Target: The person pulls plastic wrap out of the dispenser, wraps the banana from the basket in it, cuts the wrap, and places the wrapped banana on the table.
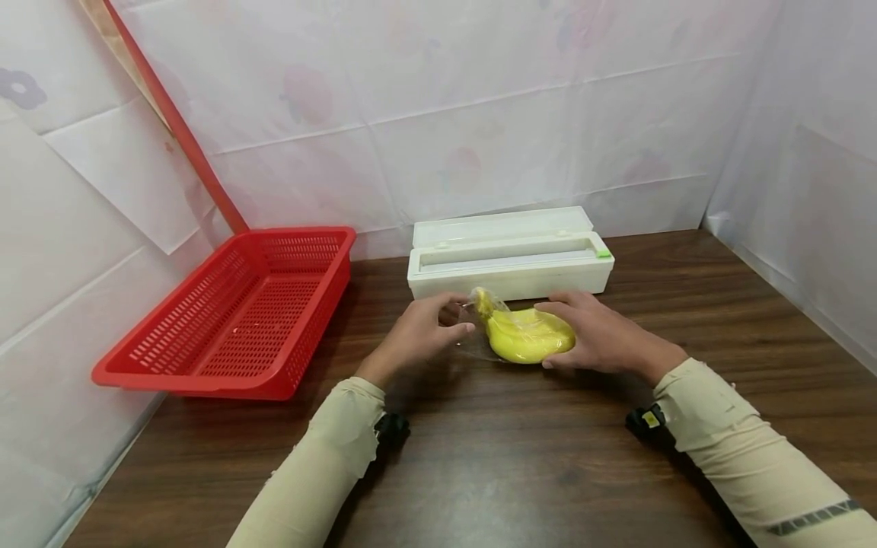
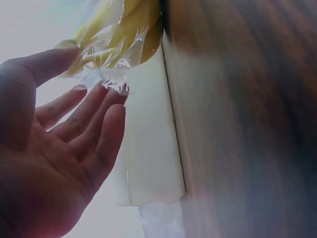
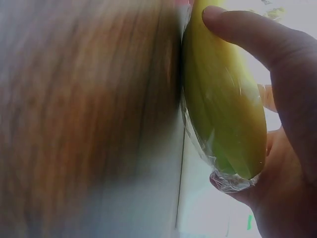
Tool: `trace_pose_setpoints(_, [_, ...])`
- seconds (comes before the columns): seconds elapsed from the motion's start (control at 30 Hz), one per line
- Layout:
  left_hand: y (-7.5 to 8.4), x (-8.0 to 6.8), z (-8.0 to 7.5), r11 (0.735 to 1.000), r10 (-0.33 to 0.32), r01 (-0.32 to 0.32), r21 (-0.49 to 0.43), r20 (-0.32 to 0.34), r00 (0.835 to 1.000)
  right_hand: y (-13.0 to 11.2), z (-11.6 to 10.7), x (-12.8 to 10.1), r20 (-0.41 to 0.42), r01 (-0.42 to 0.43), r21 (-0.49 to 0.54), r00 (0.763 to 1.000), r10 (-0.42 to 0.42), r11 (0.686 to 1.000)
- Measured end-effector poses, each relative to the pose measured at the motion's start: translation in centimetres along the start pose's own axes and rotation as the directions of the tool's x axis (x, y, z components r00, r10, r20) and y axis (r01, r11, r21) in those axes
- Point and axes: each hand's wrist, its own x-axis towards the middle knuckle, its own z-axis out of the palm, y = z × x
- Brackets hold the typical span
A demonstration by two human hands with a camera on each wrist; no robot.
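1 banana bunch [image 1: 530,339], film-wrapped: gripped by right hand [image 1: 603,339]; left hand [image 1: 418,335] fingers nearly straight, touching loose film [image 2: 106,79]. 1 red basket [image 1: 233,312], 1 white dispenser box [image 1: 510,262] on table [image 1: 521,472].

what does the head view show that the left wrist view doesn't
Only the head view shows the red basket, the right hand cupping the bananas, both sleeves and the whole white dispenser box. Only the left wrist view shows the left hand from the palm side, its fingertips touching crinkled film. Both share the wrapped bananas, the box and the wooden table.
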Motion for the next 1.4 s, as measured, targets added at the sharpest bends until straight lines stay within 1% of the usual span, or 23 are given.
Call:
trace_pose_setpoints(0.13, [-0.2,0.1,0.0,1.0,0.021,-0.021,-0.007,0.0,1.0,-0.2,0.1,-0.1,-0.012,0.015,0.018,1.0,-0.015,1.0])
trace_pose_setpoints(0.3, [-0.5,0.1,0.0,1.0,0.029,-0.029,0.012,-0.01,1.0,-0.4,0.4,0.0,-0.023,0.034,0.031,0.999,-0.034,0.999])
trace_pose_setpoints(0.43, [-0.4,0.1,-0.1,0.999,0.01,-0.008,0.048,-0.03,1.0,-0.6,0.5,0.0,-0.028,0.039,0.027,0.999,-0.038,0.999])
trace_pose_setpoints(0.57, [-0.1,0.0,-0.2,0.992,-0.027,0.035,0.121,-0.061,0.998,-1.0,0.6,0.1,-0.028,0.045,0.021,0.999,-0.044,0.999])
trace_pose_setpoints(0.67, [-0.1,-0.1,-0.6,0.987,-0.047,0.054,0.154,-0.052,0.998,-1.3,0.5,0.1,-0.024,0.043,0.023,0.999,-0.042,0.999])
trace_pose_setpoints(0.73, [-0.4,-0.2,-1.0,0.988,-0.054,0.057,0.146,-0.028,0.998,-1.4,0.5,0.1,-0.021,0.037,0.023,0.999,-0.037,0.999])
trace_pose_setpoints(0.87, [-1.1,-0.3,-2.0,0.995,-0.066,0.065,0.072,0.018,0.998,-1.5,0.5,0.0,-0.018,0.035,0.023,0.999,-0.034,0.999])
trace_pose_setpoints(0.97, [-1.6,-0.4,-2.5,0.997,-0.069,0.068,0.033,0.029,0.997,-1.5,0.4,0.0,-0.017,0.038,0.023,0.999,-0.037,0.999])
trace_pose_setpoints(1.03, [-1.7,-0.4,-2.5,0.998,-0.059,0.058,0.034,0.029,0.998,-1.5,0.5,0.0,-0.014,0.036,0.023,0.999,-0.036,0.999])
trace_pose_setpoints(1.2, [-1.3,-0.1,-1.8,0.994,-0.045,0.043,0.101,0.012,0.999,-1.5,0.5,0.0,-0.011,0.027,0.019,1.0,-0.027,0.999])
trace_pose_setpoints(1.4, [-0.6,-0.1,-1.4,0.979,-0.073,0.081,0.186,-0.046,0.996,-1.6,0.7,0.1,-0.03,0.048,0.015,0.998,-0.048,0.999])
